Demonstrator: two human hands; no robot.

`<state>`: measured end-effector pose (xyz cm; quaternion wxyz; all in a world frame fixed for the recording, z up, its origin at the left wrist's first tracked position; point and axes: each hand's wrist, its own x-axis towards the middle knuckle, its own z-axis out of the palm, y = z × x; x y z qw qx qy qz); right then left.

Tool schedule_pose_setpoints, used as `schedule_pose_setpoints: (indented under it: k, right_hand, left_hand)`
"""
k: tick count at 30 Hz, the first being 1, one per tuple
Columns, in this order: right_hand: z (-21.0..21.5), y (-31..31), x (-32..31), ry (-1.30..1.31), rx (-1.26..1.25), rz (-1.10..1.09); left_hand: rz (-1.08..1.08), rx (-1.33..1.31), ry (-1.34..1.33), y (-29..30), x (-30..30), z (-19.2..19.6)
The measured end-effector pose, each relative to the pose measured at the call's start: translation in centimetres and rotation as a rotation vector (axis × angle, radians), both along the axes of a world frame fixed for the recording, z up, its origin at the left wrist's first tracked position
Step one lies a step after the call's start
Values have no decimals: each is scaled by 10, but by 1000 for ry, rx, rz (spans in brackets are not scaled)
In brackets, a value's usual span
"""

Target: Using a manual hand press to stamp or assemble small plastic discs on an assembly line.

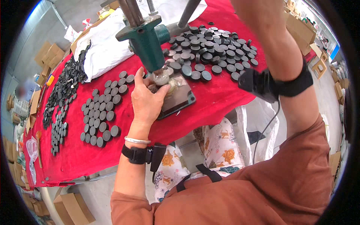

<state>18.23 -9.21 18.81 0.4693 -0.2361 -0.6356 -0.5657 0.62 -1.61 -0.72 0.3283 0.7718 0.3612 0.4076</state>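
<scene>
A green hand press (150, 50) stands on the red-covered table, its ram pointing down over a dark metal base plate (179, 106). My left hand (146, 99) is at the foot of the ram, thumb and fingers curled around the work spot. A cloudy, pale piece (161, 77) shows beside the fingertips; what lies between them is too hidden to name. My right arm reaches up past the press's right side. Only the lower part of my right hand (257, 11) shows at the top edge; its fingers are out of the picture. A metal lever (188, 14) rises from the press.
Black round caps (221, 48) lie heaped right of the press. More caps (99, 112) sit in rows to the left. Small black parts (65, 90) are piled farther left, beside a white sack (108, 45). Cardboard boxes (73, 208) stand around the table (150, 150).
</scene>
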Motion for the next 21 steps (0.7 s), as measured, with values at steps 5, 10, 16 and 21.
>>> schedule_pose_setpoints:
  k: [5,10,16,21]
  right_hand:
    - [-56,-51,-16,491,-410,335]
    - [-108,-91,-14,488,-641,278]
    - [-152,-85,-21,430,-523,509]
    - [-128,-90,-11,397,-621,444]
  left_hand:
    - [10,29,-49,3,1,-6]
    - [-26,110,-112,-1,-10,-13]
    - [330,542,384,-24,-87,-7]
    - [552,373,800,-40,-126,-17]
